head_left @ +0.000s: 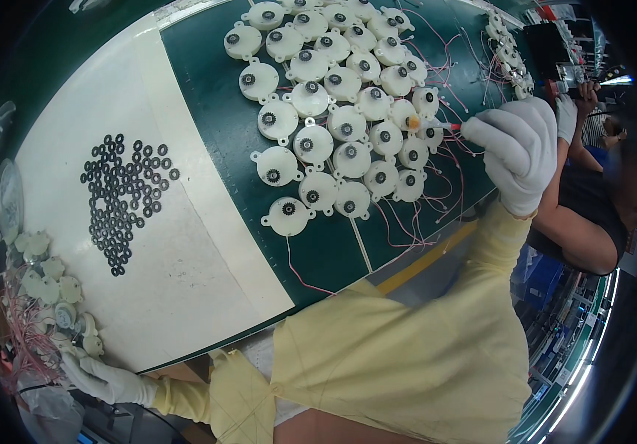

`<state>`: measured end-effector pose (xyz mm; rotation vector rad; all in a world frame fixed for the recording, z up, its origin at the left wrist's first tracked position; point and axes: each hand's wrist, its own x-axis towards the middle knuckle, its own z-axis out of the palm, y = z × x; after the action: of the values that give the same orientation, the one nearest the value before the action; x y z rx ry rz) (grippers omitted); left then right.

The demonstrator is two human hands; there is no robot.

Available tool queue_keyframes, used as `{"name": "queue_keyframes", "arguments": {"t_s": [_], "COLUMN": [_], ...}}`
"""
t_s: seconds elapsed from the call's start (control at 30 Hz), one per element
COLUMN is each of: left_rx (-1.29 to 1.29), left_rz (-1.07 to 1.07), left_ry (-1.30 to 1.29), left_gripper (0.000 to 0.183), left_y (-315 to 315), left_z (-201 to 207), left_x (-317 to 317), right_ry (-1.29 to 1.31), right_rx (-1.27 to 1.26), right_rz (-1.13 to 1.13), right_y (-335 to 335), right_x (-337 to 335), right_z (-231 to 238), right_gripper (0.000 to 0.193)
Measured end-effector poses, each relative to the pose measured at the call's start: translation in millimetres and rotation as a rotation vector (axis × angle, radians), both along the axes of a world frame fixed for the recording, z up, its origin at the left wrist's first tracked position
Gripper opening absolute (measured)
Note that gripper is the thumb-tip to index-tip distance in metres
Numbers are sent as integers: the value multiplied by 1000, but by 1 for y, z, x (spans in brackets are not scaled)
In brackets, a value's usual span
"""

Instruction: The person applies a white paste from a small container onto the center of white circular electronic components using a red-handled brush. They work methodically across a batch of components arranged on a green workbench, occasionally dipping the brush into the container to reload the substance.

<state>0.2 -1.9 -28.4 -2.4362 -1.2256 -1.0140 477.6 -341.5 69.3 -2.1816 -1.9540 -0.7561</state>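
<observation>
My right hand (514,152), in a white glove, is closed around the handle of a slim brush-like tool (437,125). Its amber tip is over one of the white round geared motors (400,115) at the right of the group; whether it touches is hard to tell. Several such motors (277,118) lie in rows on the green mat, each with a small dark gear on top and pink wires trailing. Low at the left, my gloved left hand (107,379) has its fingers stretched out beside a heap of similar motors (52,288), touching or very near the lowest ones.
Many small black rings (122,185) lie spread on the white board (192,259) at the left. More motors with wires (509,59) stand at the far right of the green mat (318,259). A co-worker's gloved hand (566,118) and arm are beyond my right hand.
</observation>
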Motion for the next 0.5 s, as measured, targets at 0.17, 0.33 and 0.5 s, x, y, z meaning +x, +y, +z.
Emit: {"name": "queue_keyframes", "arguments": {"t_s": [0.17,0.33,0.5], "left_rx": [-48,-51,-22], "left_rz": [13,1,-2], "left_ry": [-14,-18,-34], "left_gripper": [31,32,30], "left_y": [-1,-1,-1], "left_z": [1,0,-1], "left_x": [3,0,2], "right_ry": [-11,-17,-28], "right_rx": [-9,5,17], "right_rz": [-6,-8,11], "right_y": [-2,0,4], "right_x": [-2,-3,-1], "right_z": [6,7,3], "right_gripper": [38,38,37]}}
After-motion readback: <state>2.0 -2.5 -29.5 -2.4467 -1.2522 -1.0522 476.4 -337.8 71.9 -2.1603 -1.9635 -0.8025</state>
